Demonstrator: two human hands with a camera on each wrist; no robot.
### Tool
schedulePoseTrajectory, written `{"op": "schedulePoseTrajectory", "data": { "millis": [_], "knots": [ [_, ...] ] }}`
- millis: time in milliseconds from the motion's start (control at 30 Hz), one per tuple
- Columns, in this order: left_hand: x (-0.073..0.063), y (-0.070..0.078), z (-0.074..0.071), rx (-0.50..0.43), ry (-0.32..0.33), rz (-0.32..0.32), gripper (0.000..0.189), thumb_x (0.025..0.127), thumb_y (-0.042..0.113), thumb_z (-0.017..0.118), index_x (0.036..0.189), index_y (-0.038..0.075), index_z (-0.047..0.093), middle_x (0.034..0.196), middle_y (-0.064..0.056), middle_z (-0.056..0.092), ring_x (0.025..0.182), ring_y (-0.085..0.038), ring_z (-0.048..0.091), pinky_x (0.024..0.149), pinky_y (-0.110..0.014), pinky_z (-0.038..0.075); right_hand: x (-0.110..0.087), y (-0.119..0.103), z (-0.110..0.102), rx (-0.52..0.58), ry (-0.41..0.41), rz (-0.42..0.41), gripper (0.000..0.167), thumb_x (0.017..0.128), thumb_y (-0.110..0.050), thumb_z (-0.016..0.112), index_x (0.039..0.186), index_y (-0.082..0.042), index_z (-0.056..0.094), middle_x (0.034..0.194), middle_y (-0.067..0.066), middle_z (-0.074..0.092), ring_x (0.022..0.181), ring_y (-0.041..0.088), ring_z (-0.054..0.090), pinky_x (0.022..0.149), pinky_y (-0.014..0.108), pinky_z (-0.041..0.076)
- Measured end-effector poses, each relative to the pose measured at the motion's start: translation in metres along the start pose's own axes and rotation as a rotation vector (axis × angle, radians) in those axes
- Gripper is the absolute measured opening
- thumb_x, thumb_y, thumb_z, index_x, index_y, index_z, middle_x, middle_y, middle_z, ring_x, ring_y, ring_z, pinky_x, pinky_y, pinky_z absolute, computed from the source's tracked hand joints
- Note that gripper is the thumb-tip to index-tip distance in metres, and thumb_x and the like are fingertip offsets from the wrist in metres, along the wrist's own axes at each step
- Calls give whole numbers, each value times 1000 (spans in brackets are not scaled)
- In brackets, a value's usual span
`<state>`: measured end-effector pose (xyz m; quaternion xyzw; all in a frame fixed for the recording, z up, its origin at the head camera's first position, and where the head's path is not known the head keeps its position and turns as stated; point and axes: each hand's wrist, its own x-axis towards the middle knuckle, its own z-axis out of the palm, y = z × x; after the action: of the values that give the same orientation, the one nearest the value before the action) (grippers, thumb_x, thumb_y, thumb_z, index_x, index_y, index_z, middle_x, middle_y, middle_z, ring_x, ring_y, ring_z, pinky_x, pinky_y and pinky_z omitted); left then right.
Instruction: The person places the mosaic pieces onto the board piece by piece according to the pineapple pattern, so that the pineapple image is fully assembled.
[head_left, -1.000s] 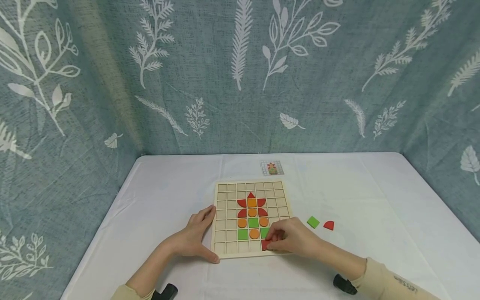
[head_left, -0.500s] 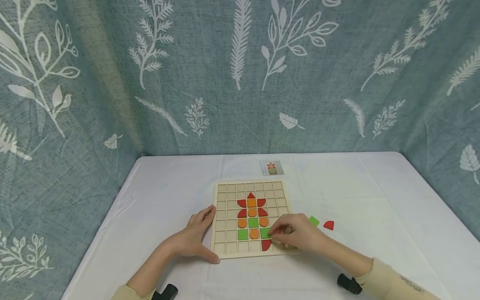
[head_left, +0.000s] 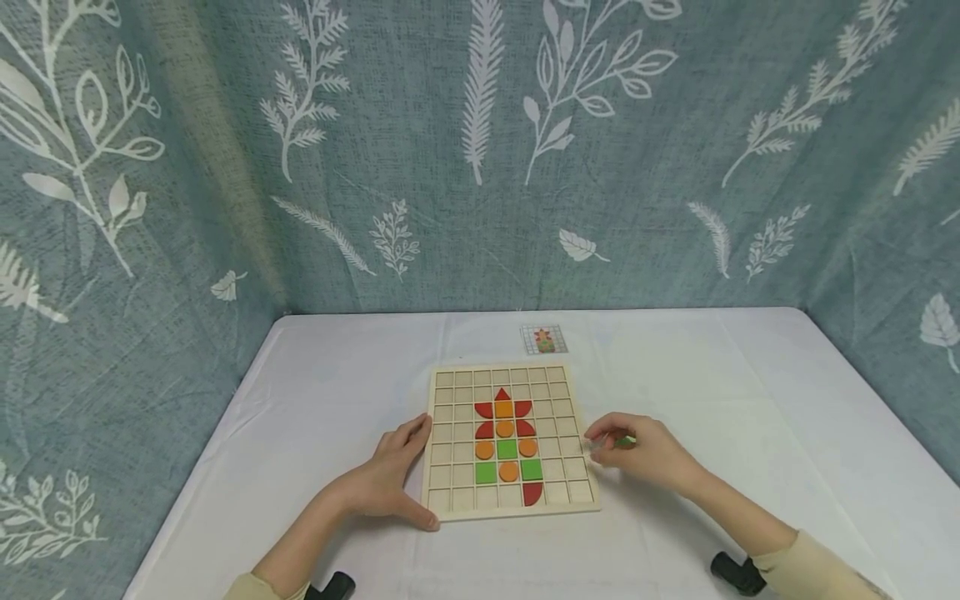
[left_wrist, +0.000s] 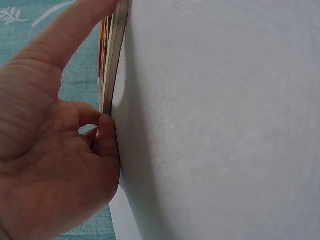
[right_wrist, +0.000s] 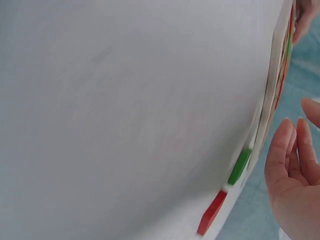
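Note:
A square wooden grid board [head_left: 452, 454] lies on the table, bearing red, orange and green pieces. Along its left edge rests my left hand [head_left: 380, 479], thumb at the near corner and fingertips farther up the side. My right hand [head_left: 648, 450] hovers just right of the board, fingers loosely bent with nothing between them. Below that hand, a green square piece [right_wrist: 240, 166] and a red quarter-round piece [right_wrist: 212, 212] lie on the cloth, mostly hidden in the head view. Another red quarter-round piece [head_left: 532, 494] sits in the board's nearest row, under a green square [head_left: 531, 470].
A small pattern card [head_left: 544, 339] with a grid and coloured figure lies beyond the board's far edge. White cloth [head_left: 712, 392] covers the table, and a blue-green leaf-print curtain [head_left: 420, 150] hangs around its back and sides.
My right hand has let go of the red quarter-round piece in the nearest row and moved right, off the board, over the loose pieces. The left hand stays put.

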<state>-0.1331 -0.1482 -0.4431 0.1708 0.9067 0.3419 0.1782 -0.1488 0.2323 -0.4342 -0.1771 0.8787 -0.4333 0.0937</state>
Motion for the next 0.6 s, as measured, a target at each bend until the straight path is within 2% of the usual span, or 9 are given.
{"op": "schedulePoseTrajectory", "data": {
  "millis": [233,367,600],
  "knots": [
    [1,-1,0,1,-2,1,135,55,45,92,154,-2,14,161,-16,10,142,-35,14,110,-60,24,-6,10,-18,78,16,83,32,84,-19,76,112,-7,67,97,4,65,87,19,58,70,27,47],
    [1,-1,0,5,-2,8,135,55,45,92,154,-2,14,161,-16,10,141,-35,14,110,-60,24,-8,17,-23,80,29,125,34,84,-22,77,114,-8,67,101,4,66,90,20,58,71,27,47],
    [2,-2,0,5,-6,12,135,55,46,92,155,-1,14,161,-16,10,141,-35,14,109,-59,25,-10,26,-31,21,40,97,35,85,-21,76,115,-6,66,94,2,65,88,19,58,67,27,49]
  ]
}}
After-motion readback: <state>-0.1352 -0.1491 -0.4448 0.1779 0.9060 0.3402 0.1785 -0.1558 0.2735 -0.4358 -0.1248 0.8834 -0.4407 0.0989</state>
